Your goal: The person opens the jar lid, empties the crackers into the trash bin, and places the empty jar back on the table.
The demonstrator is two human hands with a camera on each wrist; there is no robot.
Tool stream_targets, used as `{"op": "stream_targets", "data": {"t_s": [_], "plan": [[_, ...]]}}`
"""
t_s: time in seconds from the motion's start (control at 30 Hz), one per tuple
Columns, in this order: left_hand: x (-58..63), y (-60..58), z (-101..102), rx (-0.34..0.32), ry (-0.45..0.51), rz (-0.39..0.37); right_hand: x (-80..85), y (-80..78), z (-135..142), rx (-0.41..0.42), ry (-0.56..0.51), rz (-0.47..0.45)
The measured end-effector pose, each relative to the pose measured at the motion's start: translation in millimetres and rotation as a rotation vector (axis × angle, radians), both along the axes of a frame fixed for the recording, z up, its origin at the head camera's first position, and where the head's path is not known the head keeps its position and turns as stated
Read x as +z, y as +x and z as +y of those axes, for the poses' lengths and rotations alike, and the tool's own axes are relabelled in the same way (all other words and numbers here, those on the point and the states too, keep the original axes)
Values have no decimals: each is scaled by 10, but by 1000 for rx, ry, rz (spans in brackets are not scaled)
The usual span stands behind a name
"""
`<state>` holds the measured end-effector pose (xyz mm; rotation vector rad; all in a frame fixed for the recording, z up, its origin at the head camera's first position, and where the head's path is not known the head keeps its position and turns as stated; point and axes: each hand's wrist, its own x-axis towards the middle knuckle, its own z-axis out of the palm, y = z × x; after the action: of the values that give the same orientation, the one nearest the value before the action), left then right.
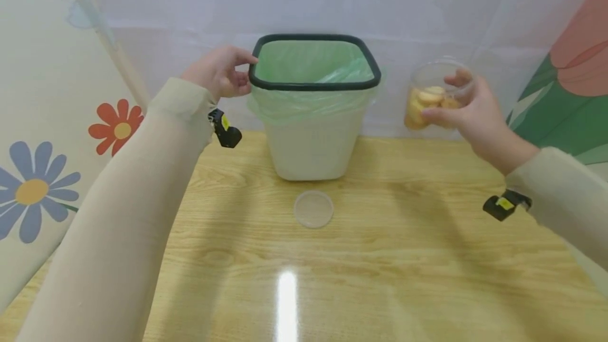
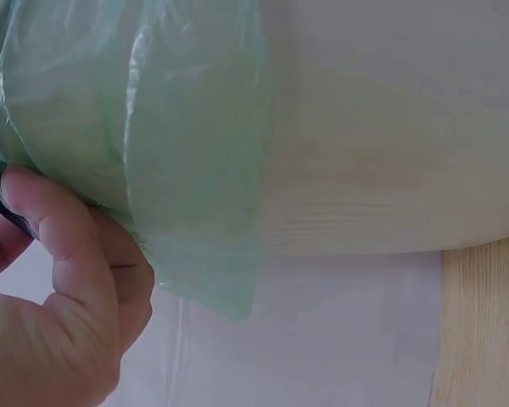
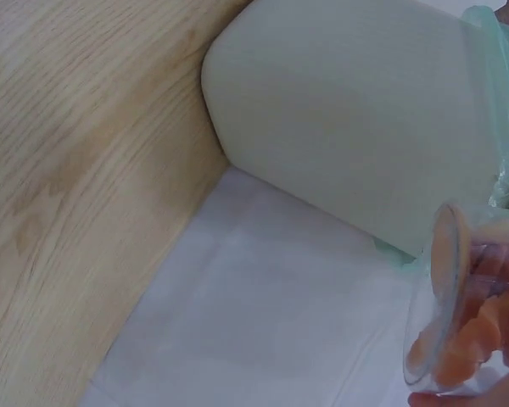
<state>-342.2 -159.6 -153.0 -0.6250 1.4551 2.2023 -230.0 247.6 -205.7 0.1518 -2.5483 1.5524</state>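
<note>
A white trash bin [image 1: 311, 141] with a dark rim [image 1: 313, 87] stands at the back of the table, lined with a green plastic bag [image 1: 304, 62] folded over its edge. My left hand [image 1: 220, 73] pinches the rim at its left side, thumb and fingers on either side of the bag-covered edge in the left wrist view. To the right of the bin, my right hand [image 1: 477, 110] grips a clear plastic tub [image 1: 418, 75], raised above the table. Yellow-orange slices [image 1: 429, 98] fill its lower part; in the right wrist view these slices [image 3: 483, 331] look orange.
A round clear lid [image 1: 313, 209] lies flat on the wooden table [image 1: 361, 257] in front of the bin. Behind the bin hangs a white cloth [image 1: 214, 4]. Flower-patterned panels [image 1: 38, 94] flank the table on both sides.
</note>
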Motion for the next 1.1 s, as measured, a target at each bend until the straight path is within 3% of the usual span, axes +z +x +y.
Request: {"op": "stream_targets", "data": {"t_s": [0.43,0.73,1.1], "plan": [[-15,-2,14,-22,2,36,174,-109,-71,3,-178,-14],[-33,0,-2,-13,20,36,249,-150,-93,-24,-110,-11],[-48,31,30,-3,-28,81,291,-174,-90,-66,-69,7]]}}
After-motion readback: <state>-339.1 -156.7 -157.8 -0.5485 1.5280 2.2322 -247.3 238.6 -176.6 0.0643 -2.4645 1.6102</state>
